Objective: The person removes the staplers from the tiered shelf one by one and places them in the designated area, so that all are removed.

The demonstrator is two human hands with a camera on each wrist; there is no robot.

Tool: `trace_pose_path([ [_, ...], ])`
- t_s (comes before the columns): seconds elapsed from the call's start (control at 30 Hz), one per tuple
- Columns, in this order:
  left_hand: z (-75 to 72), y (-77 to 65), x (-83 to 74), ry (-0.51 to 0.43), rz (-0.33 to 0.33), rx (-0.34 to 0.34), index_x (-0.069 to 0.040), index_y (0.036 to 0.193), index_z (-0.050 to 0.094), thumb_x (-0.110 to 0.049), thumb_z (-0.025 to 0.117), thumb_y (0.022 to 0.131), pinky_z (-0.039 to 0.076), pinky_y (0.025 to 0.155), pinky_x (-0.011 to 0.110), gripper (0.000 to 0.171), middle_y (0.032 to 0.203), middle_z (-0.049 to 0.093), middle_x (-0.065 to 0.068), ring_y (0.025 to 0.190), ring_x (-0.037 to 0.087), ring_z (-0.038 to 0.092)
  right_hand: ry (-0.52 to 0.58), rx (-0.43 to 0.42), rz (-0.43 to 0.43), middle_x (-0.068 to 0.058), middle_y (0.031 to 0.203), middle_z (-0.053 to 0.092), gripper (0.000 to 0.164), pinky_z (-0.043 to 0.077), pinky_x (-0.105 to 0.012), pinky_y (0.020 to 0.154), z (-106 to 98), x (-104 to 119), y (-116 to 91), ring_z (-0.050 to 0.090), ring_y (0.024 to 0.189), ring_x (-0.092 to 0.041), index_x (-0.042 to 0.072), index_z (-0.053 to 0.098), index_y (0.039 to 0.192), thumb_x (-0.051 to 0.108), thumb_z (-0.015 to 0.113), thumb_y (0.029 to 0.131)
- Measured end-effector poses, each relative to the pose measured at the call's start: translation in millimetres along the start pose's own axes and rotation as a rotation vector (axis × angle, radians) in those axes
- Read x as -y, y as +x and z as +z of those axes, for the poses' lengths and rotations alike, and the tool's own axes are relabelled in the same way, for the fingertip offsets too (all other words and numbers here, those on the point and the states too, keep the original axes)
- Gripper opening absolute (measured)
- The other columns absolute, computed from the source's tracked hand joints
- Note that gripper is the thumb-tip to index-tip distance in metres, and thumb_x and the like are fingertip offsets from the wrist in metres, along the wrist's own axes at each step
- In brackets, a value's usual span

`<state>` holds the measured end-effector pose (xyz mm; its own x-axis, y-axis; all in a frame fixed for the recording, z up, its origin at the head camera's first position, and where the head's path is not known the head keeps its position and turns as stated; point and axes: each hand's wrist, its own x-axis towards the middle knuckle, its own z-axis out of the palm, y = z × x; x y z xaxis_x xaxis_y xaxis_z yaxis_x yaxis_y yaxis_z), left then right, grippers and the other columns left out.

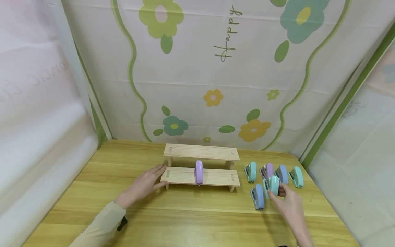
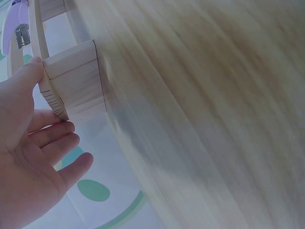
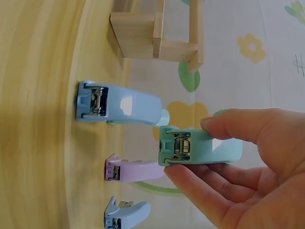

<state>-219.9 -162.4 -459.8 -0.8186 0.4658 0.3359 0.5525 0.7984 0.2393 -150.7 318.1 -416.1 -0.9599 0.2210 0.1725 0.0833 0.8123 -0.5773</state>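
Observation:
A mint-green stapler [image 3: 202, 147] is pinched between the thumb and fingers of my right hand [image 1: 288, 202], held up off the table. Below and left of it in the head view stands a blue stapler [image 1: 258, 197]. My left hand [image 1: 146, 183] holds the left end of a two-step wooden shelf [image 1: 182, 175], thumb at the front edge of the lower step and fingers at its back edge; the left wrist view shows the same hand [image 2: 35, 143] with the outer fingers free. On that lower step a purple stapler [image 1: 199, 172] stands near the middle.
Behind the held stapler stand another mint stapler [image 1: 251, 172], a purple one [image 1: 267, 169], a blue one [image 1: 282, 174] and a mint one [image 1: 297, 177] at the far right. The upper step [image 1: 200, 151] rises behind the lower. A flowered cloth [image 1: 185, 79] hangs behind the wooden table [image 1: 172, 219].

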Motion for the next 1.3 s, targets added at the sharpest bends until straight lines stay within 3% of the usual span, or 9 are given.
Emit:
trace_pose_path([
  [0.33, 0.4, -0.5, 1.1, -0.007, 0.006, -0.014, 0.009, 0.14, 0.049, -0.033, 0.071, 0.091, 0.052, 0.103, 0.05, 0.068, 0.143, 0.053, 0.028, 0.129, 0.042, 0.056, -0.022, -0.007, 0.007, -0.035, 0.106, 0.069, 0.047, 0.061, -0.051, 0.081, -0.2, -20.2, 3.1, 0.07, 0.094, -0.043, -0.013, 0.06, 0.117, 0.021, 0.074, 0.086],
  [0.53, 0.2, -0.3, 1.9, 0.004, 0.02, -0.03, 0.009, 0.139, 0.05, -0.032, 0.072, 0.09, 0.054, 0.101, 0.05, 0.068, 0.141, 0.054, 0.028, 0.126, 0.042, 0.058, -0.044, -0.031, -0.019, -0.031, 0.1, 0.071, 0.042, 0.062, -0.045, 0.074, 4.2, -31.1, 4.8, 0.071, 0.088, -0.038, -0.01, 0.063, 0.112, 0.017, 0.077, 0.083],
  [0.87, -0.3, 0.3, 1.0, 0.0, 0.011, -0.006, 0.009, 0.141, 0.049, -0.034, 0.07, 0.092, 0.053, 0.102, 0.049, 0.069, 0.143, 0.053, 0.027, 0.128, 0.042, 0.056, -0.047, 0.009, -0.028, -0.032, 0.102, 0.071, 0.043, 0.063, -0.044, 0.074, 7.5, -44.5, 6.2, 0.072, 0.089, -0.039, -0.012, 0.062, 0.112, 0.016, 0.076, 0.083],
  [1.3, 0.5, -0.4, 1.3, 0.004, 0.008, -0.01, 0.009, 0.139, 0.05, -0.032, 0.071, 0.092, 0.053, 0.102, 0.05, 0.066, 0.142, 0.053, 0.028, 0.128, 0.042, 0.056, -0.064, 0.08, 0.019, -0.034, 0.106, 0.069, 0.045, 0.061, -0.052, 0.082, 9.5, -49.2, 7.6, 0.07, 0.094, -0.042, -0.014, 0.06, 0.115, 0.018, 0.071, 0.085],
])
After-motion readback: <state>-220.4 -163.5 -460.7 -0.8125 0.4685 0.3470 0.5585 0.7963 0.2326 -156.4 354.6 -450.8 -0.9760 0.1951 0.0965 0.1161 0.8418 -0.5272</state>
